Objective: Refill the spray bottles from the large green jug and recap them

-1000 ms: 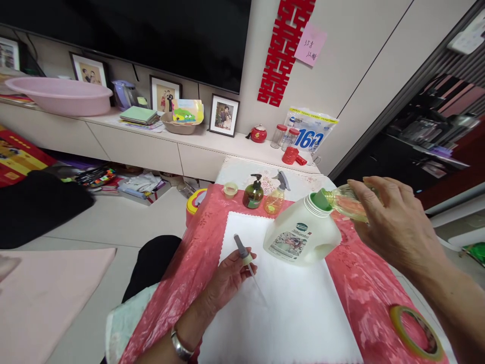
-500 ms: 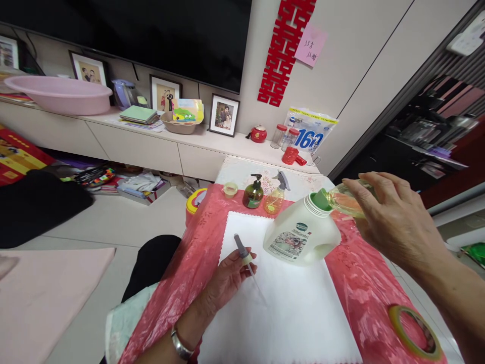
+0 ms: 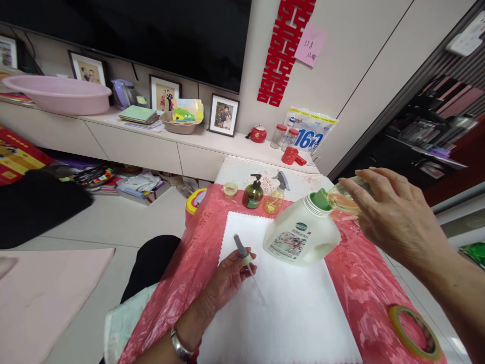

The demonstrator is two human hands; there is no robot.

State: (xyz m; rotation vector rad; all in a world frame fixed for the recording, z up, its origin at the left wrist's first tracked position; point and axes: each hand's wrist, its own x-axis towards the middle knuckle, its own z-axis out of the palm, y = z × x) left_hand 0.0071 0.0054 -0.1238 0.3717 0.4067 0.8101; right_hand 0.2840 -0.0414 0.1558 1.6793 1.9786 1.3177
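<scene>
My left hand (image 3: 232, 273) is closed around a grey pump head (image 3: 241, 247) whose thin clear dip tube points down over a white cloth (image 3: 295, 308). To the right, my right hand (image 3: 394, 212) grips a clear bottle (image 3: 345, 199) from above, its palm side hidden. The bottle is tipped sideways, with its mouth at the green opening (image 3: 321, 199) of a pale detergent jug (image 3: 303, 235). Yellowish liquid shows inside the bottle. The jug stands upright on the cloth, touched by neither hand.
Behind the cloth stand a green pump bottle (image 3: 253, 193), a yellow spray bottle (image 3: 276, 197) and a small round lid (image 3: 230, 190). A tape roll (image 3: 415, 331) lies on the red table cover (image 3: 352, 283) at the lower right. A cabinet (image 3: 212, 146) runs along the wall.
My right hand has risen very slightly, so the bottle tilts a little more toward the jug. The left hand and pump head stay in place.
</scene>
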